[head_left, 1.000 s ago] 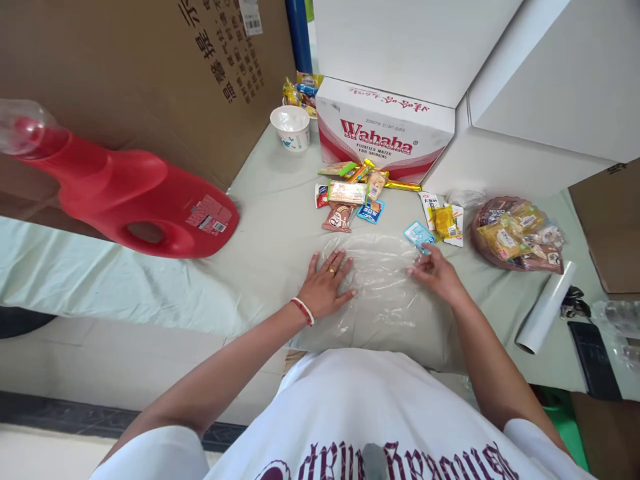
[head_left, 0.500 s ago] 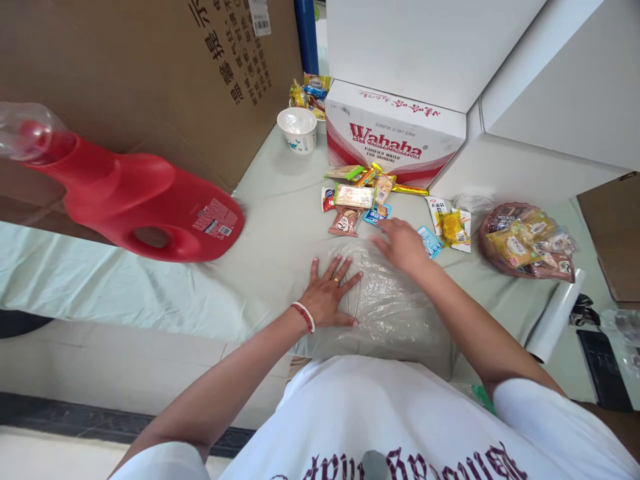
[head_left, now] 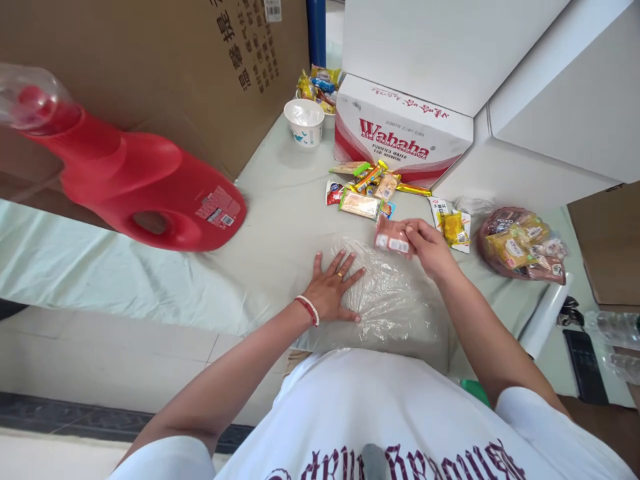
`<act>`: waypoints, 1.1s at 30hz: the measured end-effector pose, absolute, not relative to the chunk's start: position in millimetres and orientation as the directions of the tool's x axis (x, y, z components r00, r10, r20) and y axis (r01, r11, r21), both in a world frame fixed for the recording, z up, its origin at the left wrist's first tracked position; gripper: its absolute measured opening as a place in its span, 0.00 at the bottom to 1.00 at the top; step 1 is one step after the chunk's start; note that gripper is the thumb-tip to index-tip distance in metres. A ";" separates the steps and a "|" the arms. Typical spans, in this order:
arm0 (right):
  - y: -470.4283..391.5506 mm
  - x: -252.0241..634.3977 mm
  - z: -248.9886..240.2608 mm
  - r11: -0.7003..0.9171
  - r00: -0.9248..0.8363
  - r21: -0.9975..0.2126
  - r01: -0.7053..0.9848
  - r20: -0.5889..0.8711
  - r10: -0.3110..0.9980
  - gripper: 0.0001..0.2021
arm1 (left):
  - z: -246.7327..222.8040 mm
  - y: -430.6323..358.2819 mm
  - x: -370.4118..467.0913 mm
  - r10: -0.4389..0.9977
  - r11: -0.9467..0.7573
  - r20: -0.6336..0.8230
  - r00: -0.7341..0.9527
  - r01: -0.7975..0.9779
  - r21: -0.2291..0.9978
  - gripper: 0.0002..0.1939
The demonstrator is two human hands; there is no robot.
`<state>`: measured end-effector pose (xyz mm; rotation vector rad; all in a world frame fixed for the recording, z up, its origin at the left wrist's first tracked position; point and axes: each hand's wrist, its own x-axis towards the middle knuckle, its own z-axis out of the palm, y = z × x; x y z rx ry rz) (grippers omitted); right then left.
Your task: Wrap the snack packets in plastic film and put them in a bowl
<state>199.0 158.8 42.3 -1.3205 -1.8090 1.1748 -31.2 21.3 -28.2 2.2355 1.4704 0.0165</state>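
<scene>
Pink-brown and square, a snack packet (head_left: 393,237) is pinched in my right hand (head_left: 429,248), above the far edge of a clear plastic bag (head_left: 395,303). My left hand (head_left: 332,291) lies flat with its fingers spread on the left part of that bag and holds nothing. Beyond the hands is a loose pile of wrapped snacks (head_left: 361,204) in front of a white and red Wahaha box (head_left: 400,133). A yellow packet (head_left: 453,228) rests on white packets to the right of my right hand.
A large red jug (head_left: 150,193) stands at the left by a brown carton (head_left: 150,67). Behind are a paper cup (head_left: 305,123) and more snacks. At the right are a bowl of snacks (head_left: 520,247), a plastic roll (head_left: 545,320), a black phone (head_left: 585,367) and clear bottles (head_left: 613,327).
My right hand has taken hold of the pink-brown packet from the front of the pile and moved it right. My left hand stays spread on the bag. The view has shifted slightly.
</scene>
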 end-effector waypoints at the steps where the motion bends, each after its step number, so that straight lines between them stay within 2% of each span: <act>1: 147.6 212.1 41.7 0.040 -0.359 -0.918 0.394 -0.114 0.927 0.19 | -28.3 21.3 -31.1 0.873 -0.323 -0.233 0.429 0.865 0.383 0.62; 2: 135.8 222.5 40.0 -0.004 -0.392 -0.908 0.419 -0.185 0.901 0.21 | -28.2 21.3 -30.9 0.874 -0.322 -0.231 0.427 0.866 0.382 0.61; 4: 113.4 234.7 34.7 0.043 -0.389 -0.822 0.568 -0.222 0.894 0.22 | -27.2 21.7 -30.4 0.878 -0.316 -0.233 0.419 0.871 0.376 0.61; 7: 91.3 237.3 29.7 0.301 -0.367 -0.521 0.799 -0.025 0.930 0.22 | -24.5 22.5 -29.4 0.875 -0.308 -0.253 0.413 0.877 0.370 0.62; 8: 87.6 235.9 29.5 0.398 -0.433 -0.431 0.810 0.019 0.901 0.24 | -23.6 22.7 -29.2 0.872 -0.308 -0.258 0.415 0.877 0.369 0.62; 10: 84.6 232.2 29.7 0.565 -0.606 -0.347 0.749 -0.015 0.795 0.30 | -22.6 22.8 -29.4 0.869 -0.309 -0.265 0.418 0.877 0.368 0.61; 12: 85.1 230.2 28.7 0.639 -0.699 -0.326 0.697 -0.109 0.707 0.35 | -22.8 22.5 -30.6 0.871 -0.308 -0.263 0.415 0.878 0.367 0.62; 15: 88.0 235.6 25.2 0.628 -0.685 -0.292 0.721 -0.165 0.710 0.36 | -24.3 21.8 -33.7 0.877 -0.302 -0.253 0.409 0.878 0.372 0.65; 20: 87.1 255.2 33.8 0.583 -0.644 -0.339 0.739 -0.102 0.758 0.29 | -23.4 23.0 -36.3 0.874 -0.291 -0.273 0.402 0.883 0.369 0.68; 24: 76.2 247.7 39.0 0.612 -0.679 -0.387 0.689 -0.049 0.733 0.29 | -21.6 25.1 -37.9 0.867 -0.298 -0.281 0.411 0.881 0.367 0.68; 26: 69.6 237.9 32.9 0.632 -0.708 -0.386 0.672 -0.084 0.702 0.30 | -20.5 23.7 -41.6 0.877 -0.301 -0.252 0.410 0.876 0.377 0.63; 29: 60.3 234.2 23.3 0.627 -0.721 -0.406 0.665 -0.132 0.680 0.33 | -16.8 15.7 -50.0 0.927 -0.279 -0.129 0.352 0.879 0.388 0.47; 31: 52.4 246.1 24.0 0.621 -0.729 -0.452 0.640 -0.104 0.676 0.33 | -12.5 5.9 -55.1 0.948 -0.294 -0.011 0.319 0.885 0.360 0.37; 33: 41.2 268.1 29.3 0.626 -0.745 -0.514 0.586 -0.038 0.666 0.32 | -7.9 -6.6 -57.9 0.935 -0.352 0.068 0.349 0.882 0.313 0.33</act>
